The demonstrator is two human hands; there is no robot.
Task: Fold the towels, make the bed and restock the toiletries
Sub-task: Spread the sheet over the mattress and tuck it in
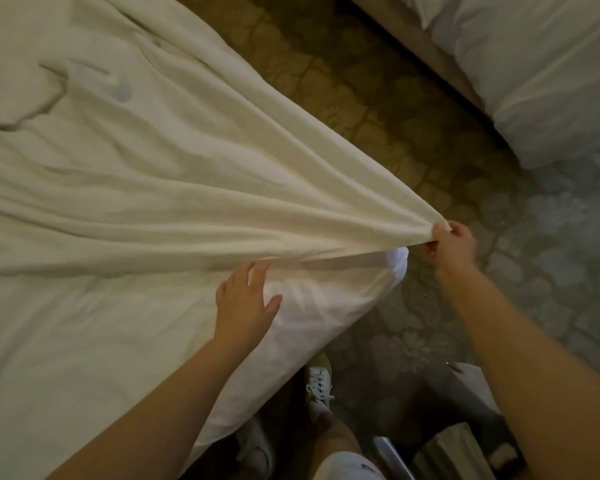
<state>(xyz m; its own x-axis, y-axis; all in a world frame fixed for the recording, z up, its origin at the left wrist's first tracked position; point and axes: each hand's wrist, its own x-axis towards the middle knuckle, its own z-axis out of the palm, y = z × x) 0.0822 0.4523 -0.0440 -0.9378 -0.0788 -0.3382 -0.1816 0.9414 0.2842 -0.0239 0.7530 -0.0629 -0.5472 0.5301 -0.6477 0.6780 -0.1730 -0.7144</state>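
A cream sheet [160, 188] covers the bed and is pulled taut into a point beyond the bed's corner. My right hand [452, 242] pinches that corner of the sheet, held out over the floor. Below the stretched sheet shows the white mattress corner [347, 292]. My left hand [246, 303] lies flat with spread fingers on the mattress, just under the lifted sheet edge.
A second bed with white bedding [541, 74] stands at the upper right, across a strip of patterned carpet [361, 98]. My feet in white shoes [319, 386] are by the bed's corner. A dark cart or stand [465, 410] sits at the lower right.
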